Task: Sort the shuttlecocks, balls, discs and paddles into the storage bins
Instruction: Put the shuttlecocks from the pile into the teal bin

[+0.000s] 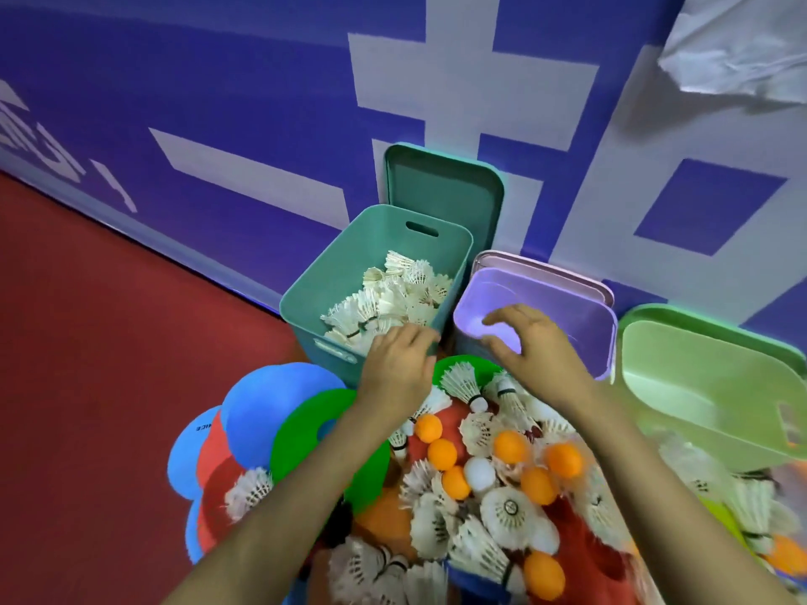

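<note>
Right, shuttlecocks [508,510] and balls [442,454] lie heaped nearest. Left hand [397,369] curls at teal bin [345,264] rim, contents unclear; right hand [537,347] hangs spread and empty over purple bin [546,294]. Release well inside rims, balls bounce.

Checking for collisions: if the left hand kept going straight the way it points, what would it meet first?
Probably the near rim of the teal bin, near its right corner, just ahead of the left hand. If the hand rides above the rim, which depth leaves unclear, the shuttlecocks inside come first.
</note>
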`<state>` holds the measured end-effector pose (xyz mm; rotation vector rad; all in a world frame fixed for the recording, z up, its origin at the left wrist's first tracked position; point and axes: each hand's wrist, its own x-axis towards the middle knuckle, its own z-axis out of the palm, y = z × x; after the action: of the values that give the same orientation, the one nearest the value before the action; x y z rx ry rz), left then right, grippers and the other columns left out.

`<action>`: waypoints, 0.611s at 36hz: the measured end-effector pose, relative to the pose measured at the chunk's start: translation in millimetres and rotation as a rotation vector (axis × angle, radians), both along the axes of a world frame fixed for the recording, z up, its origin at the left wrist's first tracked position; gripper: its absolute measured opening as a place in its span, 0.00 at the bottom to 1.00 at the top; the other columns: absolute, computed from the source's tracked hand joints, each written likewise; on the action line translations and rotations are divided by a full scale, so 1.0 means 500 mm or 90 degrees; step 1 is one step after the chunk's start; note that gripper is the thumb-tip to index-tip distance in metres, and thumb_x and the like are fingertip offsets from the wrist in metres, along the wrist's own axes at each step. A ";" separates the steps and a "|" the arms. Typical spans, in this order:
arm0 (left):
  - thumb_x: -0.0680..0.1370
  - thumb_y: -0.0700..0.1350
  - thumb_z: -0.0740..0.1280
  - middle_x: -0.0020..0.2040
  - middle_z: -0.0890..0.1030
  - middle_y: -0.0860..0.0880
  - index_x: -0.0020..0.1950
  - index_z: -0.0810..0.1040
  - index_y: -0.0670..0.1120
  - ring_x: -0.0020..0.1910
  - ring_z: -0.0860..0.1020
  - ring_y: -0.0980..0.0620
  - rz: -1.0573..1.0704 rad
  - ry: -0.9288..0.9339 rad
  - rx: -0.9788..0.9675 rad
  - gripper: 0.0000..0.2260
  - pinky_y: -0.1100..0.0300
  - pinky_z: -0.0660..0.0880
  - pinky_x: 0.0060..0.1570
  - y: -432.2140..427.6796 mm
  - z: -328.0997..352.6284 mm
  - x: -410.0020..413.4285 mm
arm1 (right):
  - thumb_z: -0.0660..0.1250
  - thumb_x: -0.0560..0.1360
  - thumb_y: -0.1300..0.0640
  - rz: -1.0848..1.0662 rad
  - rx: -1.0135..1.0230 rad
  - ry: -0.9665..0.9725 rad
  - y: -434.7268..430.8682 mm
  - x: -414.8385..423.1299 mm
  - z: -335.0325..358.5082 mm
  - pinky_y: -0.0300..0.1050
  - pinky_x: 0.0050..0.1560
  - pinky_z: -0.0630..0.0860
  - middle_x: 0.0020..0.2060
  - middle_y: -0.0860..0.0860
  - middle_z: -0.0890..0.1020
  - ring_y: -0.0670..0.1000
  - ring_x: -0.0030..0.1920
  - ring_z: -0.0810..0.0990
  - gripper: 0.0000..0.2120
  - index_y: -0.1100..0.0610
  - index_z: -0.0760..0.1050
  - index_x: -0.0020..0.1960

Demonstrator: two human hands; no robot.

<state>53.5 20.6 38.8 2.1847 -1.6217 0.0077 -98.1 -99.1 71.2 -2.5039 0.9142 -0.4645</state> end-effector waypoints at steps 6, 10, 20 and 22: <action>0.79 0.43 0.59 0.61 0.73 0.49 0.67 0.70 0.48 0.60 0.72 0.48 -0.079 0.049 0.122 0.16 0.52 0.73 0.53 0.030 -0.064 -0.069 | 0.65 0.76 0.55 -0.086 0.093 0.160 -0.005 -0.079 -0.097 0.48 0.52 0.71 0.57 0.57 0.76 0.58 0.56 0.75 0.15 0.58 0.74 0.61; 0.77 0.37 0.59 0.66 0.69 0.45 0.69 0.68 0.44 0.65 0.67 0.46 -0.089 -0.003 0.252 0.19 0.51 0.70 0.61 -0.011 -0.098 -0.063 | 0.63 0.76 0.52 -0.105 0.127 0.258 -0.003 -0.060 -0.134 0.49 0.61 0.68 0.65 0.57 0.70 0.59 0.65 0.68 0.22 0.57 0.66 0.68; 0.76 0.31 0.58 0.63 0.72 0.42 0.65 0.72 0.43 0.63 0.70 0.43 -0.081 -0.070 0.345 0.19 0.51 0.68 0.60 -0.069 -0.121 -0.044 | 0.61 0.76 0.51 -0.137 0.005 0.428 -0.005 0.011 -0.176 0.55 0.66 0.62 0.67 0.55 0.68 0.59 0.69 0.61 0.24 0.58 0.62 0.69; 0.75 0.30 0.58 0.62 0.73 0.43 0.63 0.74 0.43 0.61 0.71 0.43 -0.081 -0.059 0.334 0.18 0.52 0.69 0.59 -0.071 -0.120 -0.044 | 0.61 0.76 0.53 -0.148 -0.011 0.415 -0.007 0.011 -0.182 0.54 0.65 0.61 0.67 0.55 0.69 0.59 0.68 0.60 0.22 0.58 0.64 0.68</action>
<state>31.6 -14.9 -21.0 2.4757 -1.9858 -0.4018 -92.4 -102.6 -19.8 -2.6089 1.4468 0.3120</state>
